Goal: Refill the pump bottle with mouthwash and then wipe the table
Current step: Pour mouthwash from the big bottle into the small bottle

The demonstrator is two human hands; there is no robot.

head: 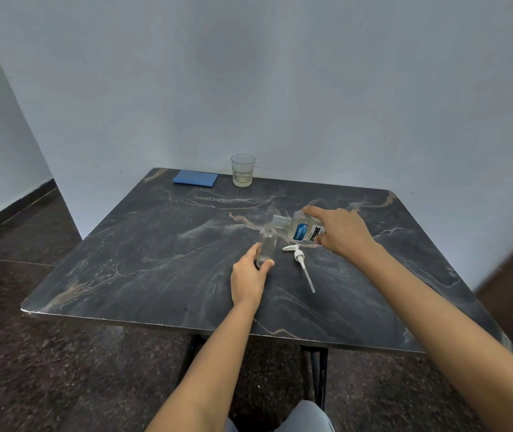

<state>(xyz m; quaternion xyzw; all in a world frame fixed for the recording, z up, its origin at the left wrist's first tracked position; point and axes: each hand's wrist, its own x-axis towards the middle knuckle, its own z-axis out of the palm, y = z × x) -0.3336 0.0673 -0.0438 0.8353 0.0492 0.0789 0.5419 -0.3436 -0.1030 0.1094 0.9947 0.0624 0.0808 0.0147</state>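
A small clear pump bottle (267, 246) stands upright and uncapped on the dark marble table (155, 260). My left hand (249, 277) grips its lower part. My right hand (340, 230) holds a clear mouthwash bottle (298, 229) with a blue label, tilted on its side. Its open mouth sits just above and to the right of the pump bottle's neck. The white pump head (299, 260) with its long tube lies flat on the table, right of the pump bottle and below the mouthwash bottle.
A folded blue cloth (196, 178) lies at the far edge of the table. Beside it stands a glass tumbler (242, 169) with a little pale liquid. A wall runs right behind the table. Dark speckled floor surrounds it.
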